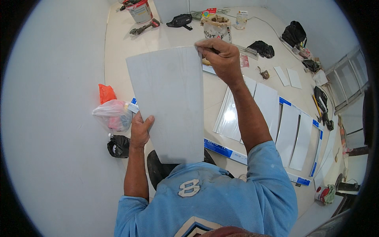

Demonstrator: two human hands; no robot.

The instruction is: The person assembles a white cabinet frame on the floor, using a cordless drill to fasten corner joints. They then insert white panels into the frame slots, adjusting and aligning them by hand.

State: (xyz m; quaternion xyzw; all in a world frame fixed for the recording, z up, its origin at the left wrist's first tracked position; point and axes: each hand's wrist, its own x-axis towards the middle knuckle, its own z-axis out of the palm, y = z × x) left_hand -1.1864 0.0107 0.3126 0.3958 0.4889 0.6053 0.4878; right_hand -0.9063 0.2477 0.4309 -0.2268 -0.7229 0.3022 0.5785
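A long flat light-grey panel [167, 102] stands tilted up in front of my body, its lower end close to my blue shirt. At its far right corner, my right hand [219, 57] pinches the edge between thumb and fingers. My left hand [140, 128] grips the left edge lower down, thumb showing and fingers partly hidden behind the panel. To the right, more white panels [265, 106] lie on the floor within a frame of white strips with blue film [225, 151].
By the left wall [47, 118] sit an orange bag [106, 93], a clear plastic bag [114, 110] and a black bag [119, 146]. Further off are a bucket [140, 14], a power tool [145, 27], an open sack [216, 29] and black bags [261, 48]. Two small white pieces [294, 78] lie right.
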